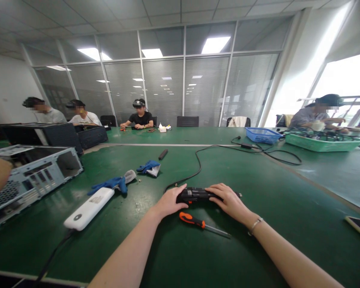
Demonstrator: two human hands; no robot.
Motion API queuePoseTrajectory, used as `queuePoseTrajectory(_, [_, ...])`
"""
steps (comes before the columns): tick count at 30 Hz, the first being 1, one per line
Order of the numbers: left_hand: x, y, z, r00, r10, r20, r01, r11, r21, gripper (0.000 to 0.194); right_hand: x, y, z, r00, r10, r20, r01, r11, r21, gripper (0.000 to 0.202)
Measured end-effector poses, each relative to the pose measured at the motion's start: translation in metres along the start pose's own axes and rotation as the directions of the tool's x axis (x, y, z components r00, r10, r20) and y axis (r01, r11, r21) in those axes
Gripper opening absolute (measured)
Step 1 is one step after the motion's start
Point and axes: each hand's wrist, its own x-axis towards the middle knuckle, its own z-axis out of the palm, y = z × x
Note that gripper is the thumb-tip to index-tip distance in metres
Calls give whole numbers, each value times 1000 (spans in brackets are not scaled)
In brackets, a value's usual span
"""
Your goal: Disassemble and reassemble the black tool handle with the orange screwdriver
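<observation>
A long black device [195, 194] with a ridged body and a small orange part lies crosswise on the green table [174, 256]. My left hand [171, 201] grips its left end, thumb in front and fingers behind. From the right, my right hand [229, 202] holds the other end, its fingers curled over the top. The palms hide both ends in part, and I cannot make out what kind of device it is. Just in front of it lies a screwdriver [192, 219] with an orange and black handle, its shaft pointing right.
Left are a white power bank [90, 209] with a cable, blue-grey gloves [115, 183] and a metal computer case [39, 176]. A black cord [199, 160] runs behind the device. Blue [264, 137] and green baskets [324, 143] stand far right. Several people sit around the table.
</observation>
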Motion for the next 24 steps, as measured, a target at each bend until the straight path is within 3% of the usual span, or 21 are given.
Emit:
queuePoseTrajectory(8, [1,-2,-2,1000,-3,-3,2,990,-144,73,1,9,0,1000,1,-15,0,1000,14,33])
queuePoseTrajectory(13, [0,4,-8,998,-39,51,51,963,-264,79,3,11,-2,1000,-3,1,3,1000,31,33])
queuePoseTrajectory(24, [1,16,-15,991,-60,118,97,936,-338,80,4,15,-6,1000,27,6,-27,999,42,34])
